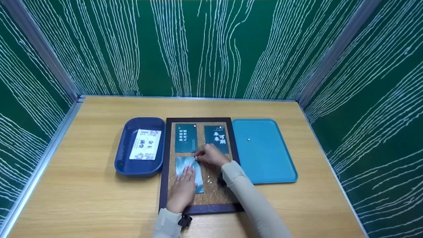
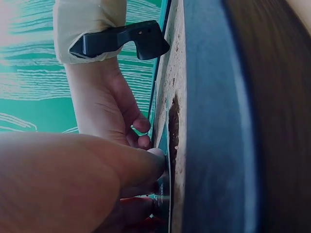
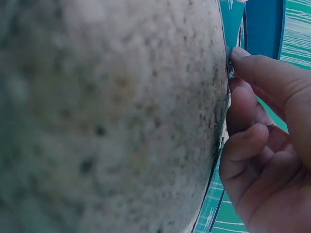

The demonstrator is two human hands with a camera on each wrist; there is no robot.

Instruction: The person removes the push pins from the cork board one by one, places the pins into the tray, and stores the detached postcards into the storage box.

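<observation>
A shiny light-blue card (image 1: 199,181) lies on the lower left of a dark-framed cork board (image 1: 198,199). On this card my left hand (image 1: 185,191) rests with its fingers extended, pressing it down. At the card's upper right corner, my right hand (image 1: 212,155) pinches a small push pin (image 1: 196,158) between thumb and fingers; the right wrist view shows this right hand (image 3: 272,121) close to the cork. Whether the pin's tip is in the cork is hidden. Two dark green cards with white writing, the left one (image 1: 185,138) and the right one (image 1: 211,134), are pinned above.
Several clear pins (image 1: 209,180) lie loose on the cork, right of the light-blue card. To the left stands a navy basket (image 1: 120,162) containing a white printed card (image 1: 145,144). A turquoise tray (image 1: 267,158) with one pin (image 1: 249,139) sits on the right.
</observation>
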